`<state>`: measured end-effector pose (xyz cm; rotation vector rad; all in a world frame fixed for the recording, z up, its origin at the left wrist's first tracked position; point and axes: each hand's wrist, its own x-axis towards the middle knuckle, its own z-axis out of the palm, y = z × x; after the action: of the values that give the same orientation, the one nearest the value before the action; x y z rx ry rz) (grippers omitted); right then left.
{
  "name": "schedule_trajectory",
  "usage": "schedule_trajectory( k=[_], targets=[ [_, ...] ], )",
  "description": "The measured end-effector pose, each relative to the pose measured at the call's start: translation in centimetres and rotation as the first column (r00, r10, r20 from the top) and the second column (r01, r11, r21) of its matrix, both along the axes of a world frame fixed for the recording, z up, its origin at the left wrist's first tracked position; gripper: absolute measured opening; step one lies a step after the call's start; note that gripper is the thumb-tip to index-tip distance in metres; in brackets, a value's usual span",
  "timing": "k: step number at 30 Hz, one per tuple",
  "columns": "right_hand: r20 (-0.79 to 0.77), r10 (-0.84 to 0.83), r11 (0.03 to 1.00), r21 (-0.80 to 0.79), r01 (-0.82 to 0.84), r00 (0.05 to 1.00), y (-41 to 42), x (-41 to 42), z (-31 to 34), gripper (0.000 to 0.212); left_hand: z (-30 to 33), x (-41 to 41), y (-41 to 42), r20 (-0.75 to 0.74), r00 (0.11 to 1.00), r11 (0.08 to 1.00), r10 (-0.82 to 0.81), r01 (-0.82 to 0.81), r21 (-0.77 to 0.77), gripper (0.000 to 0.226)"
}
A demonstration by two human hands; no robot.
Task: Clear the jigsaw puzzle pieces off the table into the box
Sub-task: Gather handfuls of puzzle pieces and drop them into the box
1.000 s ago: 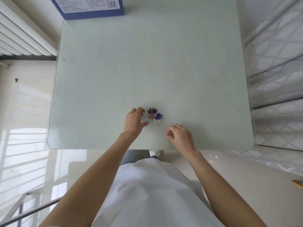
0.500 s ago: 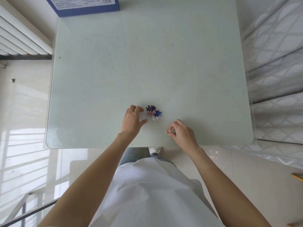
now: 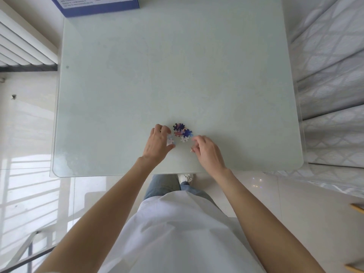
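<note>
Puzzle pieces (image 3: 182, 132): small cluster on the table (image 3: 177, 75), near its front edge, between the two hands.
Left hand (image 3: 158, 143): just left of the cluster; its grip is curled, thumb and fingers around one pale piece (image 3: 170, 140).
Right hand (image 3: 207, 150): just right of and below the cluster; fingers curled, a small pale piece (image 3: 192, 149) pinched at the fingertips.
Box (image 3: 96, 4): blue, at the table's far left edge, well apart from the pieces; only its near part is in view.
In the way: bare glass between pieces and box.
Look of pieces: dark blue with pink, one white piece at the front; some overlap.
Surroundings: radiator (image 3: 23, 46) at left, quilted mattress (image 3: 331, 75) at right.
</note>
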<state>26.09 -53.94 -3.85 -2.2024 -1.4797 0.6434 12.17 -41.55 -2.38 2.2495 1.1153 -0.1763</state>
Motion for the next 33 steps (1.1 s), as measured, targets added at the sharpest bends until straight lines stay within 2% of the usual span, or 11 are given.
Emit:
schedule_trajectory(
  k=[3, 6, 8, 13, 16, 21, 25, 33],
  targets=[
    [-0.023, -0.027, 1.0, -0.011, 0.026, 0.999, 2.5, -0.3, -0.2, 0.032, 0.1, 0.1, 0.0, 0.006, 1.0, 1.0, 0.01, -0.01, -0.016, 0.045],
    [0.059, -0.006, 0.999, -0.046, 0.008, 0.998, 4.8, 0.0, -0.1, 0.052, 0.2, 0.3, 0.0, 0.026, 1.0, 0.999, 0.016, -0.015, -0.045, 0.043],
    [0.104, 0.068, 0.995, -0.075, -0.06, 0.992, 5.7, 0.4, 0.0, 0.062, 0.2, 0.5, -0.1, 0.041, 0.999, 0.997, 0.028, -0.025, -0.074, 0.043],
    [0.127, 0.323, 0.941, -0.152, -0.303, 0.938, 6.2, 0.6, 0.0, 0.071, 0.2, 0.5, 0.2, 0.058, 0.988, 0.983, 0.141, -0.133, -0.126, 0.047],
    [0.059, 0.366, 0.917, -0.193, -0.349, 0.929, 6.7, 0.6, 0.3, 0.068, 0.2, 0.9, 0.7, 0.03, 0.987, 0.977, 0.158, -0.152, -0.149, 0.052],
    [-0.07, 0.301, 0.932, -0.189, -0.309, 0.951, 7.3, 0.8, 0.4, 0.061, 0.2, 1.2, 1.1, -0.003, 0.988, 0.978, 0.154, -0.152, -0.143, 0.052],
    [-0.084, 0.27, 0.947, -0.158, -0.28, 0.959, 7.0, 1.0, 0.4, 0.052, 0.2, 1.2, 1.0, 0.005, 0.99, 0.981, 0.14, -0.139, -0.135, 0.044],
    [-0.069, 0.238, 0.96, -0.132, -0.246, 0.969, 6.3, 0.4, 0.4, 0.04, 0.6, 1.4, 0.6, -0.043, 0.999, 0.997, 0.006, -0.01, -0.072, 0.029]
  ],
)
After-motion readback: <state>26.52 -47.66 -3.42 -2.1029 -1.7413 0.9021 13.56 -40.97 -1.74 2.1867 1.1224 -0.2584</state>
